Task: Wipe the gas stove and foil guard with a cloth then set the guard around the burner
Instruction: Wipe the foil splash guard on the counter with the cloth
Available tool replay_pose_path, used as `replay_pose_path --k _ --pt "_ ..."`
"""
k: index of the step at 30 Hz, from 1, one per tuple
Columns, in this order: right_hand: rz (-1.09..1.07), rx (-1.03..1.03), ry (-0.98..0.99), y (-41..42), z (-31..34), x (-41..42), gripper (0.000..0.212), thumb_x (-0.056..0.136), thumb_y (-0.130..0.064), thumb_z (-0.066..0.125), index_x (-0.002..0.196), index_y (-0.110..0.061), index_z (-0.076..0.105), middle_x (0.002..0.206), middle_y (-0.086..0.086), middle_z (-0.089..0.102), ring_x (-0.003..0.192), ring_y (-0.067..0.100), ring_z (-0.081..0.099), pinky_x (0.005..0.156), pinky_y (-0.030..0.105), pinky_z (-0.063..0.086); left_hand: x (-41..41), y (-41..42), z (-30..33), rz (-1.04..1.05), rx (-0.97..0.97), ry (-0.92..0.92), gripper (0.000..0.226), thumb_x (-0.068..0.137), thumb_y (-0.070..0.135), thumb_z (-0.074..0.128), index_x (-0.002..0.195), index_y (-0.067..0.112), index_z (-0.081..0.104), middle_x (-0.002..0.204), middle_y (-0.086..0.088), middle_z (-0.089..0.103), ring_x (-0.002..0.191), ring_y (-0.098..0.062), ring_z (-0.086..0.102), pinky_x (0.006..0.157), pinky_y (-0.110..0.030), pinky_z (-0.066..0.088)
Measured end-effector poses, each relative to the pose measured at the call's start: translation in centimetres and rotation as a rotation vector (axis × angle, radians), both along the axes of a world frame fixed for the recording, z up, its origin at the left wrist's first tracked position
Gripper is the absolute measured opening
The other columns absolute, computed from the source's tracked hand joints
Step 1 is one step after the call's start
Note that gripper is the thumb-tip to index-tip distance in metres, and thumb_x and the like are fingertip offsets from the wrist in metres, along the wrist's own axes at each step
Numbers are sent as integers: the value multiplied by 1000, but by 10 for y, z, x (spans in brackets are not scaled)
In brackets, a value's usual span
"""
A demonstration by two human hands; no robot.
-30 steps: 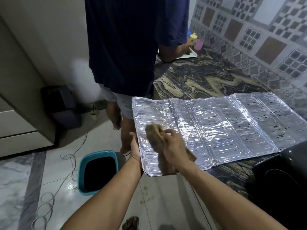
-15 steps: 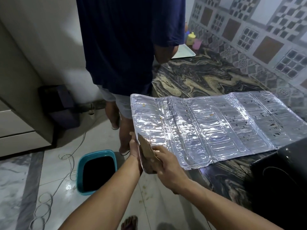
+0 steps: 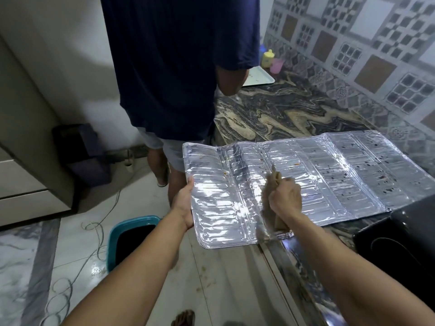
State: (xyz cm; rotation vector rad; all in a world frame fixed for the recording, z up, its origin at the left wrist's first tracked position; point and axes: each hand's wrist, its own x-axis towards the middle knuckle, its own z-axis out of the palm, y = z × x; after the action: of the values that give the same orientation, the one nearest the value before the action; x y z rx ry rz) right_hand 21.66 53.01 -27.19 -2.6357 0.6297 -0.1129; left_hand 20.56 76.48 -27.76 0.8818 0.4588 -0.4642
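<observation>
A marbled countertop (image 3: pixel 282 114) is seen along a tiled wall, with a second person in a dark blue shirt (image 3: pixel 176 67) standing at it. The foil guard (image 3: pixel 329 175) is laid flat across the counter, its left end overhanging the floor. That overhanging edge is gripped by the left hand (image 3: pixel 184 203). A brown cloth (image 3: pixel 274 184) is clutched against the foil by the right hand (image 3: pixel 286 198).

A home kitchen is showing here: a marbled stone counter (image 3: pixel 277 114) is running toward 1 o'clock under a patterned tile wall (image 3: pixel 367 43), a black stove (image 3: pixel 400 243) is sitting at 4 o'clock, and a teal bin (image 3: pixel 131 241) is standing on the tiled floor at 8 o'clock.
</observation>
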Motion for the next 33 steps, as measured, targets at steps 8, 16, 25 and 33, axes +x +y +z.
replay_pose_path --k 8,16,25,33 --pt "573 -214 -33 57 -24 -20 34 93 -15 45 125 -15 58 129 5 50 112 25 44 90 39 44 -1 9 -9 0 -11 32 50 101 44 32 104 5 64 87 -18 74 83 -36 67 79 -46 49" --pt "121 -211 45 16 0 39 45 94 -20 52 136 -7 42 124 14 47 113 32 43 94 40 39 12 17 -3 -31 -69 27 49 98 41 40 111 1 64 104 -21 72 88 -38 70 83 -48 49" --pt "456 -82 64 78 -8 48 30 86 -12 59 115 -4 62 124 12 53 109 31 51 96 41 45 25 21 -4 -38 -86 35 49 100 41 34 114 2 60 96 -21 73 80 -36 72 73 -44 53" --pt "678 301 -141 124 8 44 31 86 1 57 115 -5 68 115 3 58 102 19 54 85 24 41 28 25 -3 13 -191 -4 63 100 45 31 94 0 75 93 -23 72 78 -34 72 76 -43 55"
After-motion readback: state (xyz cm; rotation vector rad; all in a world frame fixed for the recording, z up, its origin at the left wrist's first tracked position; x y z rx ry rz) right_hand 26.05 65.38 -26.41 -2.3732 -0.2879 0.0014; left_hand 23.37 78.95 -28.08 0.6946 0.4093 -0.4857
